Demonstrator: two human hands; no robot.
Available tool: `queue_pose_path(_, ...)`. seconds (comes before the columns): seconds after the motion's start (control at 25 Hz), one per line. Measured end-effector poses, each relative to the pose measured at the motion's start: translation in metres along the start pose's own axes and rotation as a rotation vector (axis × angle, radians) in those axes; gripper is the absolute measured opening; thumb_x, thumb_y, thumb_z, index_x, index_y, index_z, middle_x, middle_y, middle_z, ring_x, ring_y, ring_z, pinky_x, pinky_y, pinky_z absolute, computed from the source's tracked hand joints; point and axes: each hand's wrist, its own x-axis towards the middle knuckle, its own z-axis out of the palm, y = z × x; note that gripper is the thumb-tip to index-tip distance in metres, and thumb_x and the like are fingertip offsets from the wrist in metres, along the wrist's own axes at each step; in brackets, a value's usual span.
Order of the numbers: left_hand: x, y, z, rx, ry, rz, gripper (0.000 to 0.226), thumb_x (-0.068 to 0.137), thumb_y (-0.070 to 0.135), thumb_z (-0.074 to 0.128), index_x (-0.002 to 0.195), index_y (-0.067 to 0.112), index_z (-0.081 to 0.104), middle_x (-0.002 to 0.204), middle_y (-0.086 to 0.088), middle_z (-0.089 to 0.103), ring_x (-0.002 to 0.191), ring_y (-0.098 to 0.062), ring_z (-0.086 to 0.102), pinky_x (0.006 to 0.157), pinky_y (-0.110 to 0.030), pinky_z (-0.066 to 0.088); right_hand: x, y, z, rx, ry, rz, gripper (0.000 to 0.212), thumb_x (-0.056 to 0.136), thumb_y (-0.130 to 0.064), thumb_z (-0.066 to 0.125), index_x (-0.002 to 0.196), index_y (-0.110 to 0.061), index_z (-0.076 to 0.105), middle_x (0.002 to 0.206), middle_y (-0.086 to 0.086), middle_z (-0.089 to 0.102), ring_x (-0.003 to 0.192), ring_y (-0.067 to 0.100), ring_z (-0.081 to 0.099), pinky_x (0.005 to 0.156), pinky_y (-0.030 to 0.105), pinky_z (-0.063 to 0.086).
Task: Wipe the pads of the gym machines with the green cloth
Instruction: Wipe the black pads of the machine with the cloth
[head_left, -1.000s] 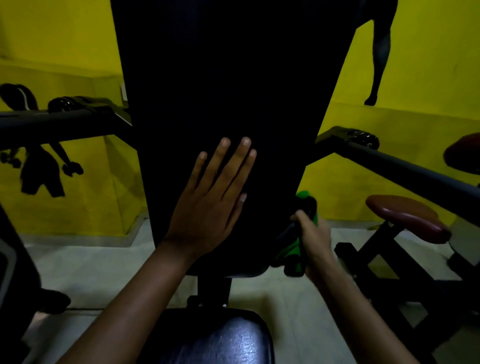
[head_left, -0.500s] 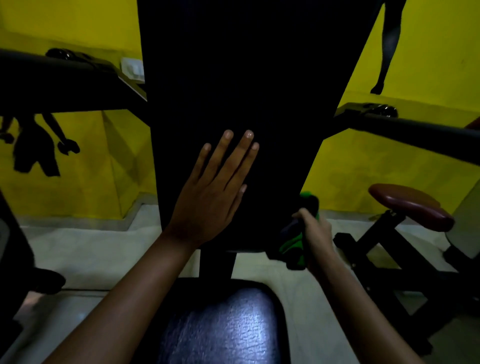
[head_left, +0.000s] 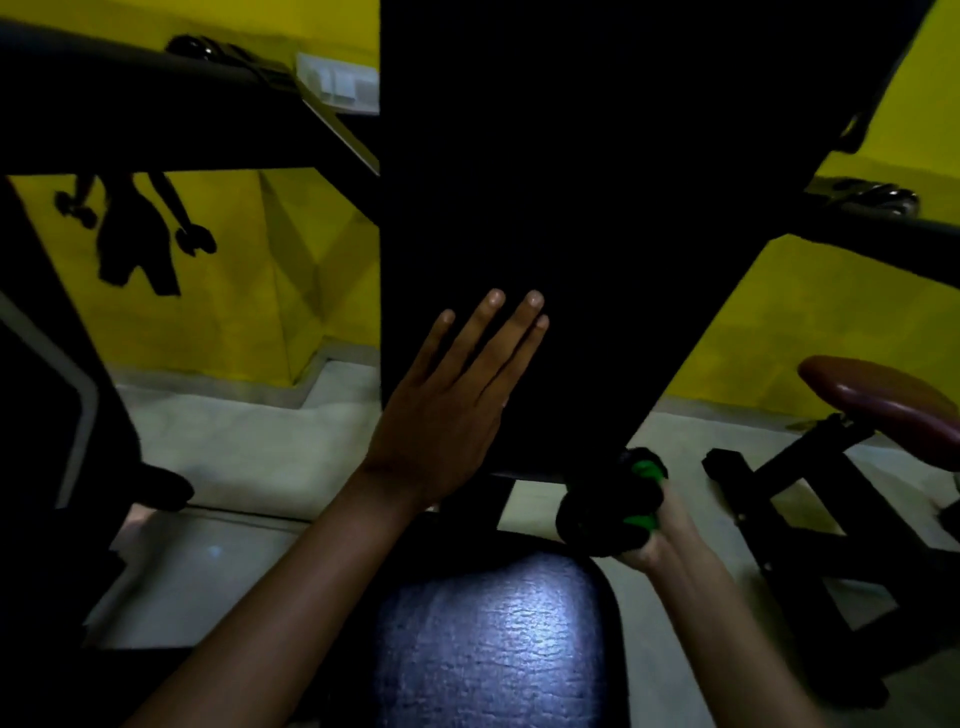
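Wiping the lower right corner of the black back pad

The left hand (head_left: 441, 415) lies flat, fingers straight, on the back pad (head_left: 571, 234) near its bottom edge. The right hand (head_left: 660, 540) grips the bunched green cloth (head_left: 641, 488) at the pad's lower right corner, above the seat pad (head_left: 498, 639). The cloth looks soft, light and limp, so it is probably best held wadded in the palm; the pad looks smooth, likely firm.

Left hand (head_left: 441, 415) flat on black back pad (head_left: 571, 208), right hand (head_left: 654, 540) gripping green cloth (head_left: 644, 470)
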Motion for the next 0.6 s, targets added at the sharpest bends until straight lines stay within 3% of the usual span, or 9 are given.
queue_pose_path(0.04, -0.004, -0.002, -0.003, -0.002, -0.035, 0.001, 0.059, 0.094, 0.019, 0.042, 0.15, 0.011, 0.023, 0.158, -0.006, 0.017, 0.146, -0.025, 0.014, 0.117, -0.044, 0.017, 0.002, 0.003, 0.0, -0.037, 0.06, -0.026, 0.027, 0.065, -0.012, 0.054, 0.053, -0.027, 0.035, 0.036, -0.01, 0.04, 0.027, 0.01, 0.037, 0.03, 0.02, 0.039)
queue_pose_path(0.12, -0.006, -0.006, -0.011, -0.026, -0.107, -0.008, 0.067, 0.09, 0.017, 0.051, 0.15, 0.011, 0.023, 0.158, -0.005, 0.016, 0.146, -0.024, 0.013, 0.117, -0.043, 0.016, 0.003, 0.002, 0.003, -0.086, 0.374, -0.147, 0.006, 0.074, -0.013, 0.048, 0.075, -0.019, 0.049, 0.044, -0.004, 0.059, 0.037, 0.012, 0.057, 0.037, 0.022, 0.049)
queue_pose_path(0.2, 0.0, -0.005, -0.03, -0.055, -0.163, -0.007, 0.07, 0.085, 0.016, 0.055, 0.149, 0.009, 0.026, 0.158, -0.005, 0.017, 0.146, -0.025, 0.013, 0.118, -0.043, 0.015, -0.009, 0.003, 0.017, -0.115, 0.549, -0.293, 0.017, 0.094, -0.015, 0.037, 0.089, -0.015, 0.054, 0.052, -0.001, 0.064, 0.045, 0.012, 0.062, 0.041, 0.021, 0.051)
queue_pose_path(0.32, 0.042, -0.007, -0.069, -0.056, -0.161, 0.046, 0.069, 0.085, 0.015, 0.054, 0.148, 0.006, 0.028, 0.158, -0.008, 0.017, 0.146, -0.027, 0.012, 0.118, -0.044, 0.016, -0.043, -0.02, 0.057, -0.07, 0.782, -0.631, 0.016, 0.089, -0.01, 0.051, 0.103, -0.01, 0.058, 0.081, 0.008, 0.062, 0.061, 0.018, 0.058, 0.05, 0.023, 0.047)
queue_pose_path(0.44, 0.101, -0.015, -0.107, -0.022, -0.15, 0.059, 0.067, 0.086, 0.018, 0.052, 0.147, 0.006, 0.029, 0.158, -0.008, 0.016, 0.146, -0.03, 0.012, 0.116, -0.048, 0.018, -0.093, -0.062, 0.131, -0.353, 0.786, -0.988, 0.013, 0.088, -0.007, 0.055, 0.1, -0.013, 0.054, 0.089, 0.003, 0.059, 0.08, 0.02, 0.057, 0.067, 0.03, 0.046)
queue_pose_path(0.6, 0.151, -0.018, -0.162, -0.017, -0.248, 0.063, 0.071, 0.074, 0.026, 0.065, 0.138, 0.008, 0.04, 0.158, -0.011, 0.014, 0.145, -0.032, 0.014, 0.112, -0.049, 0.021, -0.168, -0.134, 0.228, -0.749, 0.692, -1.384, 0.046, 0.075, -0.033, 0.057, 0.115, -0.01, 0.053, 0.105, 0.015, 0.058, 0.095, 0.029, 0.058, 0.081, 0.042, 0.049)
